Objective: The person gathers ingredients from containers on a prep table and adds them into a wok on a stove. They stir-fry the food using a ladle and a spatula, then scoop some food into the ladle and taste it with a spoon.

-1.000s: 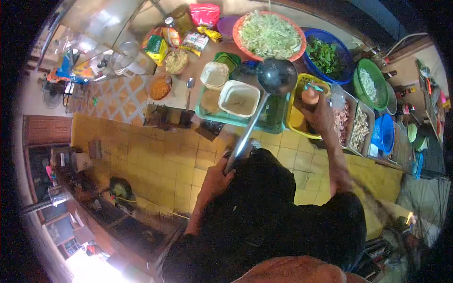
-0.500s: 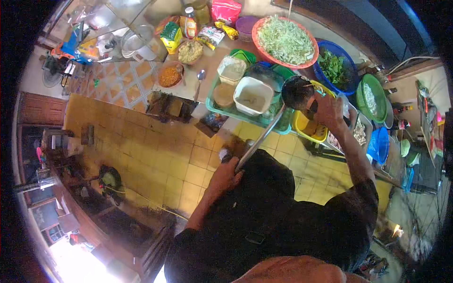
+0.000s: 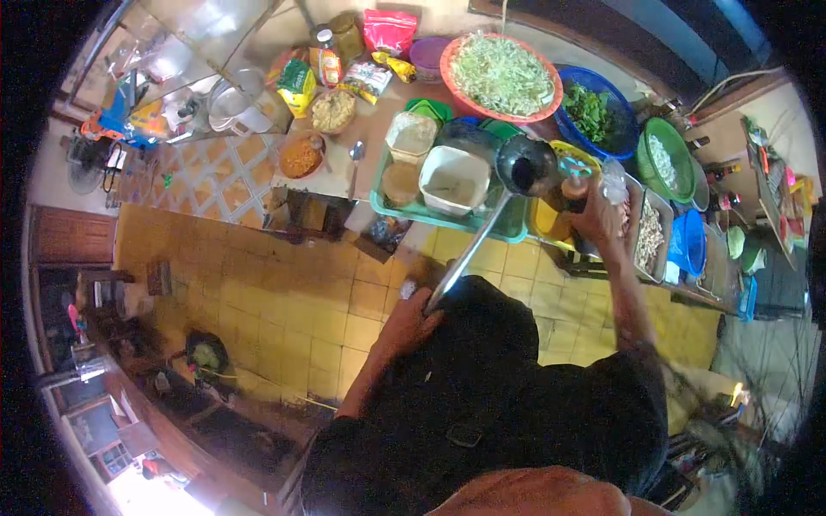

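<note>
My left hand [image 3: 408, 325] is closed around the end of a long metal handle. At its far end, the dark round bowl of a ladle [image 3: 527, 165] hangs over the right end of a green tray [image 3: 379, 205]. A white square tub [image 3: 454, 179] and smaller containers stand in that tray. Just right of the ladle, my right hand [image 3: 595, 222] is closed around what looks like a small bottle [image 3: 574, 187], partly hidden by the fingers. It is over a yellow basket [image 3: 549, 225] that holds something with a turquoise top.
Behind the tray stand a red basin of shredded cabbage [image 3: 503, 76] and a blue basket of leafy greens [image 3: 592, 116]. A green basket [image 3: 667, 159] and a blue container [image 3: 688, 243] sit to the right. To the left are a bowl of orange-red paste [image 3: 301, 155] and a spoon [image 3: 355, 155].
My right hand has drawn back from the ladle's bowl, lower and nearer my body, with the bottle. The ladle stays in my left hand. The view has shifted slightly.
</note>
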Motion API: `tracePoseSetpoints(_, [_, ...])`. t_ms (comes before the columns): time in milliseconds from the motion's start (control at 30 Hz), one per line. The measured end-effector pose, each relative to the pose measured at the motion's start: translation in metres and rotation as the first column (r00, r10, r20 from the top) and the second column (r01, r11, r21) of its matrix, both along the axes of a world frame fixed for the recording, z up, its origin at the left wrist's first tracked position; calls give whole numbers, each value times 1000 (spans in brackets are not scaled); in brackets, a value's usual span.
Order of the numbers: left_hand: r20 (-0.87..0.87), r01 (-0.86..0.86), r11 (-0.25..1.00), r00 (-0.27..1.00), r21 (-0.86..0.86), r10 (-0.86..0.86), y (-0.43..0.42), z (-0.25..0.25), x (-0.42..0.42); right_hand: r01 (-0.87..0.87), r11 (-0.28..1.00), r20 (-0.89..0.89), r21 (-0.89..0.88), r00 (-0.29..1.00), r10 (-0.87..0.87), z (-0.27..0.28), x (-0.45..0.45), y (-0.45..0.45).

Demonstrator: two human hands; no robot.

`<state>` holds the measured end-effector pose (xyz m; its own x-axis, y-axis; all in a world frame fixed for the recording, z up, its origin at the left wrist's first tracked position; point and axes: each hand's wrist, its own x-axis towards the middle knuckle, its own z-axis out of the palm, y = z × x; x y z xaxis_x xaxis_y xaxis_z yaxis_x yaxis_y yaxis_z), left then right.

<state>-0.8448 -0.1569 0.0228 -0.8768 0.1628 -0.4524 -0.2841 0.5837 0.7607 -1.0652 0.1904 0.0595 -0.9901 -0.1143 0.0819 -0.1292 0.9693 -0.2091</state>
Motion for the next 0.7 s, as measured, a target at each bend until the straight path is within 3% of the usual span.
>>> tracePoseSetpoints(33, [-20,-39,999,999,15,39,0,-8,3,43,980,46,-193,998,-35,-18,3,7])
tracePoseSetpoints(67, [-40,-79,996,996,32,80,1,-13,3,53,981,42,-188,998,-46,-39,6,13])
tracePoseSetpoints(133, [-22,-79,996,997,39,80,2,9,-6,42,978,-235,-204,968,-91,-75,18,22])
tracePoseSetpoints(200, [1,-82,996,997,39,82,0,14,-9,145,822,-59,-551,976,-211,-92,31,23])
tracePoseSetpoints(233, [-30,-71,997,997,42,72,-2,8,-9,41,879,-100,-474,990,-101,-134,23,53])
tracePoseSetpoints(267, [-60,-60,997,996,44,63,-4,4,-10,44,878,-101,-477,989,-104,-131,20,69])
tracePoseSetpoints(300, [-60,-55,998,997,40,57,-5,6,-11,173,858,22,-483,982,-185,-116,20,78])
tracePoseSetpoints(400, [40,-34,997,999,-71,37,-3,15,-18,319,732,198,-602,948,-250,-73,14,87])
tracePoseSetpoints(467, [-78,-50,999,996,-10,49,2,18,-19,-80,750,-203,-656,976,-73,-105,-17,104])
tracePoseSetpoints(500, [-83,-50,999,995,-10,49,3,18,-18,-37,364,2,-931,995,105,-104,-19,99])
tracePoseSetpoints(567, [4,-29,999,1000,-46,29,5,17,-20,72,227,89,-971,994,67,-124,-27,94])
tracePoseSetpoints(700, [-20,-31,999,999,10,32,9,20,-17,146,392,111,-908,988,-112,-164,-46,89])
